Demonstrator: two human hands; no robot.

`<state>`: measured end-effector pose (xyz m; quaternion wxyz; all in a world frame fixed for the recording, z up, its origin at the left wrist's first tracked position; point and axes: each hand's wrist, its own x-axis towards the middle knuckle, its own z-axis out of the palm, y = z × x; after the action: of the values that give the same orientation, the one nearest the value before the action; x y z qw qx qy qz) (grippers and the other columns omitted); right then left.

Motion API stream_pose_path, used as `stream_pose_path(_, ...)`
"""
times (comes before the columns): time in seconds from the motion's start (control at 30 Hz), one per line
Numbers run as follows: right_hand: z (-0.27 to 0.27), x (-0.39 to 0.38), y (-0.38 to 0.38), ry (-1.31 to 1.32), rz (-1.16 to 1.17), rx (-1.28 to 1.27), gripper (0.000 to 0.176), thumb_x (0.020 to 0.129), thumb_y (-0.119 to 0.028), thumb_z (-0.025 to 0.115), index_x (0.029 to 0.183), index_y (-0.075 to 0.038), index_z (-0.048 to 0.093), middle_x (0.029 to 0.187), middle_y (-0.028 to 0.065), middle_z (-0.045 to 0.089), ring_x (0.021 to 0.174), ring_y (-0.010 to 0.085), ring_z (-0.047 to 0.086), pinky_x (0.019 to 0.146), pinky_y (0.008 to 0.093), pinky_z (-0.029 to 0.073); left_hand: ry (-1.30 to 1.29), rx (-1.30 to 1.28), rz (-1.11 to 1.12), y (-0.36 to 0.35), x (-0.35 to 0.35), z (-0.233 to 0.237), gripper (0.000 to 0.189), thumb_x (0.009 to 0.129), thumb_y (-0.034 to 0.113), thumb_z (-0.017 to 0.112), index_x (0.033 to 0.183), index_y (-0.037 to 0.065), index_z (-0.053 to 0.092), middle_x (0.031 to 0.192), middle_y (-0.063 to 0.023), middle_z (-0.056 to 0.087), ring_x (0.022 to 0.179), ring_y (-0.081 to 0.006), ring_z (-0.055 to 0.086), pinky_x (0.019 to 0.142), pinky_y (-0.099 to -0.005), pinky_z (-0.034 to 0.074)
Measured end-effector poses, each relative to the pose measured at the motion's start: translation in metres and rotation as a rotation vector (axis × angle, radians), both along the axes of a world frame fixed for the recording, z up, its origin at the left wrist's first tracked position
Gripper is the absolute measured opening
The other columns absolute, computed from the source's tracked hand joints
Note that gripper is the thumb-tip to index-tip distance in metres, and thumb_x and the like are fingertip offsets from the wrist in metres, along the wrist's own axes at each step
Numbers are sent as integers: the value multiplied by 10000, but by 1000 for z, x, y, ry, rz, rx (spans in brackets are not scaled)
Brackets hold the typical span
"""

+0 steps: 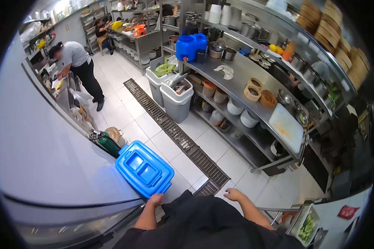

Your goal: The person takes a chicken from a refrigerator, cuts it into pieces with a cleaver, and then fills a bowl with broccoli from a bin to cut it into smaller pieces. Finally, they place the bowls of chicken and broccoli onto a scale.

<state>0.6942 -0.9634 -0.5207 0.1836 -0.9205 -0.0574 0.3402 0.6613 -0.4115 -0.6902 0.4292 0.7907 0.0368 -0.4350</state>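
My left hand [155,200] is low in the head view, by the near corner of a blue lidded plastic bin [144,166]. Its fingers point toward the bin's rim; whether they touch it I cannot make out, and most of them are hidden. My right hand [234,194] hangs to the right of my dark clothing. Its fingers are loosely bent, thumb apart, and nothing shows in them. The bin stands on the white tiled floor [183,168], its lid closed, with handles at both ends.
A drain grate [170,128] crosses the floor. Grey bins [178,103] stand beside a steel counter [232,76] bearing a cutting board [286,128] and a blue container [191,46]. Another person [79,62] bends over a left-hand counter; a second person [102,33] sits farther back. Cut greens fill a tray [316,224].
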Motion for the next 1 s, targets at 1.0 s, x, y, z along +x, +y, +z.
stream_pose_path(1.0, -54, 875, 292, 435, -196, 539, 378, 994, -332, 644, 1303, -117, 615, 1092, 26, 649, 908, 160, 651, 689, 361, 595, 591, 134, 1368, 31, 407, 46, 315, 977, 334, 593, 1073, 42, 664, 957, -124, 655, 853, -304, 677, 706, -479, 577)
